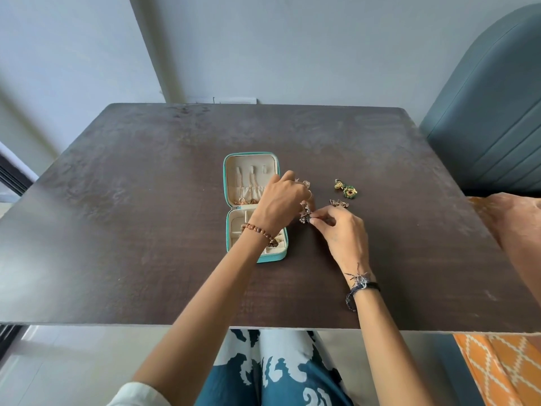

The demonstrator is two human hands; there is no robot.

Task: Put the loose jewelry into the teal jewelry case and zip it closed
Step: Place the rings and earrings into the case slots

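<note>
On the dark brown desk [146,230], roughly in the middle, sits the teal case [254,207], unzipped and laid flat open. It's a small rounded square with a teal outside and cream lining. Far half is the lid: three little tabs along the top, thin gold chains hanging from them down into a gathered cream pocket, and some gold bits piled at the hinge. Near half is split into small cream compartments, but the left forearm crosses over it so I can't really tell what's in them.

Left hand [279,200] is just right of the case, fingers curled, pinching the top of a beaded piece [306,213], silvery grey with small pale beads, kind of a cluster. Right hand [345,232] pinches the lower end of the same piece with its fingertips. So both hands are holding that one item, just above the desk, right beside the case's right edge.

Still loose on the desk: a green and gold earring pair [347,189] well to the right of the case, and a small brownish metal pair [339,203] just beyond the right hand's knuckles. Another small metallic bit [306,183] peeks out past the left hand's fingers, too hidden to say what it is.

Brown bead bracelet [259,231] on the left wrist, dark frayed thread band [361,284] on the right.
</note>
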